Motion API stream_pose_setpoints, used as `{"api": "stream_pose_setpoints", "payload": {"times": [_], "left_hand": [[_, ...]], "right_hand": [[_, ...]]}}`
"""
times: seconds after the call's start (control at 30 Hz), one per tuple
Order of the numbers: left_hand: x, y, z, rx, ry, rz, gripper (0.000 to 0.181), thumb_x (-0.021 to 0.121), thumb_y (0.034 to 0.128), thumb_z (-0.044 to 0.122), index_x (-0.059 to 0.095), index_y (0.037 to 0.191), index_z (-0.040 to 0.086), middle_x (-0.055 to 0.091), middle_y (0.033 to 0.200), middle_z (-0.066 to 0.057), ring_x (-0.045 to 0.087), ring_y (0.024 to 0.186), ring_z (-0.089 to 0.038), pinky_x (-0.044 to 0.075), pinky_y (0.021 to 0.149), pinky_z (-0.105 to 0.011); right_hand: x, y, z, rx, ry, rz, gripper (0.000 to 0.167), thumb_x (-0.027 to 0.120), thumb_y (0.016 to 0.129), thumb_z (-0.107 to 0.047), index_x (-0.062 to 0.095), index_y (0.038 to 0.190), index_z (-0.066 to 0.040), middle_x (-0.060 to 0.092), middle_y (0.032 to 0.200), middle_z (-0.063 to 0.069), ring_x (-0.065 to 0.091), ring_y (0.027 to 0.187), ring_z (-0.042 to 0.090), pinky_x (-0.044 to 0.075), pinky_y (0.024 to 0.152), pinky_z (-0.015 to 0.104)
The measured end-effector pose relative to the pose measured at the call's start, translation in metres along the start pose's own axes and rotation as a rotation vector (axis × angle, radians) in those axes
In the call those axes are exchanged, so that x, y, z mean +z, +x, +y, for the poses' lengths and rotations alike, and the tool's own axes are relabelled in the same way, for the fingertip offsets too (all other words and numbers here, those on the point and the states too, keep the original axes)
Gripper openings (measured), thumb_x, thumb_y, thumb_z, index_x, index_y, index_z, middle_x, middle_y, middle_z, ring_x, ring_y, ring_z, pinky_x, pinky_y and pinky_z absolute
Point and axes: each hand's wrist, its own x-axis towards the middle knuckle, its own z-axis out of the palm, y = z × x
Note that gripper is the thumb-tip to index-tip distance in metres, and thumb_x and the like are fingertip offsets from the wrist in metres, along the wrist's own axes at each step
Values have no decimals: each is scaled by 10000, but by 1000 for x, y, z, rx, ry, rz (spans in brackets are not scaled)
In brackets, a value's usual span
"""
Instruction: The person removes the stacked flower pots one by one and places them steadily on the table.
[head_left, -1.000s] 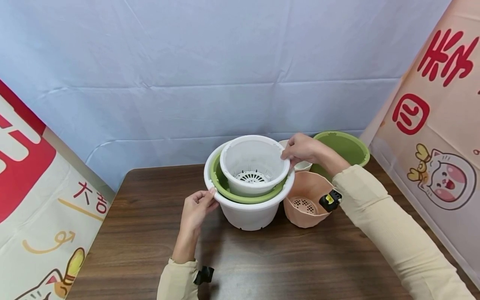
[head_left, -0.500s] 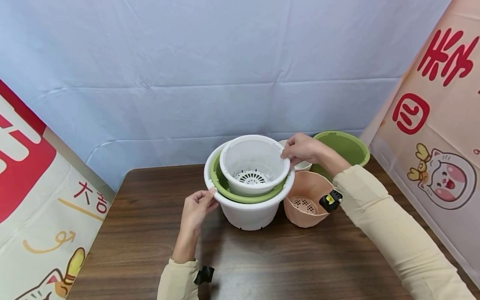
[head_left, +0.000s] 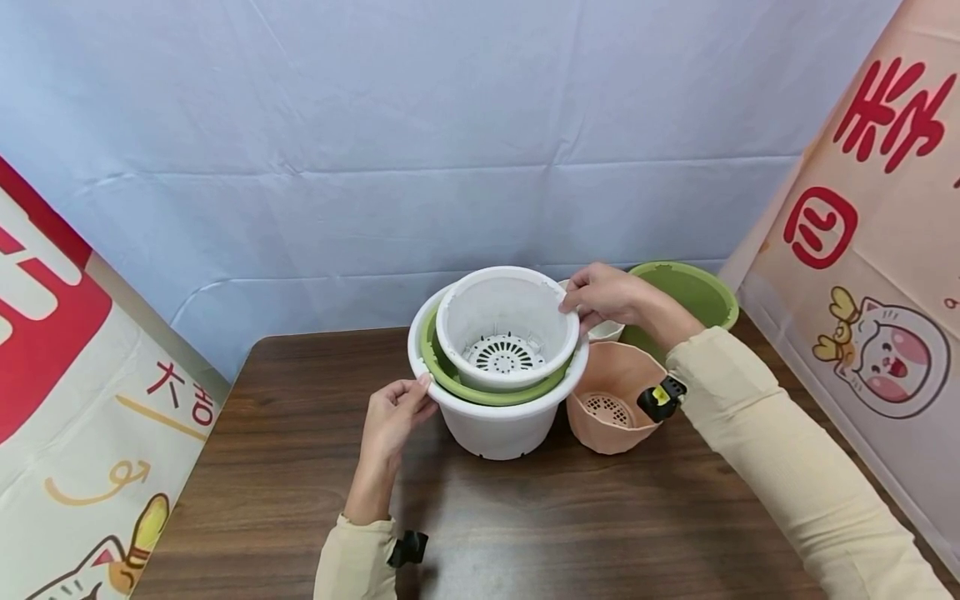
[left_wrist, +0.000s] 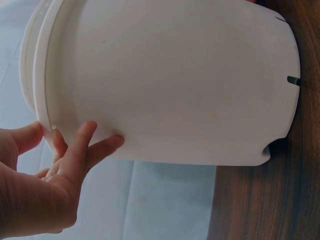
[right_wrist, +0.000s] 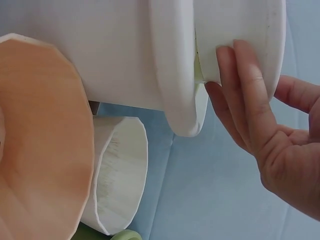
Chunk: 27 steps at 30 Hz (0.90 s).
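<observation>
A small white plastic flowerpot (head_left: 480, 315) with a slotted base sits tilted slightly inside a green pot (head_left: 459, 390), which is nested in a large white flowerpot (head_left: 495, 432). At the small pot's right rim, my right hand (head_left: 618, 302) pinches the edge; in the right wrist view the thumb is inside and the fingers (right_wrist: 250, 75) lie against the outer wall. My left hand (head_left: 392, 425) pinches the large pot's rim on its left side, with fingers (left_wrist: 105, 150) touching the outer wall in the left wrist view. The green pot's lower part is hidden.
Right of the stack stands a peach faceted pot (head_left: 611, 375) with a perforated base. Behind it are a small white pot (right_wrist: 122, 175), partly covered by my right hand in the head view, and a green pot (head_left: 697, 293). All stand on a brown wooden table (head_left: 300, 417) before a pale cloth.
The small white pot has risen and tipped slightly toward the viewer of the head camera, showing more of its slotted base. My right hand shifted up a little; my left hand stayed put.
</observation>
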Motion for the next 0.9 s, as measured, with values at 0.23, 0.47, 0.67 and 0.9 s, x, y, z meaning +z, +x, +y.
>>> {"api": "stream_pose_setpoints", "payload": {"times": [0.23,0.47,0.67,0.9], "left_hand": [[0,0,0,3,-9,1,242,592,899,117,562,919,-122,633,746,-68,640,726,-128,556,712,-278],[0,-1,0,5,-8,0,239,588,902,121,565,915,-117,635,762,-74,639,739,-128,555,722,-287],[1,0,0,3,-6,2,226,585,902,110,567,918,-114,635,787,-83,641,756,-137,553,733,-298],[0,0,0,4,-15,1,233,590,900,117,560,904,-114,630,772,-80,638,732,-124,555,718,-285]], "right_hand": [[-2,-4,-4,14,30,-12,116,488,896,25,423,807,64,542,805,140,618,619,167,560,564,268],[-2,-9,-9,32,73,2,102,481,901,22,419,834,70,501,937,184,635,685,216,567,597,292],[-4,-15,-13,30,85,11,99,469,912,15,408,872,82,502,957,189,632,708,224,569,626,298],[-6,-20,-15,11,135,51,160,479,903,26,443,1002,147,557,869,157,628,674,215,569,611,303]]}}
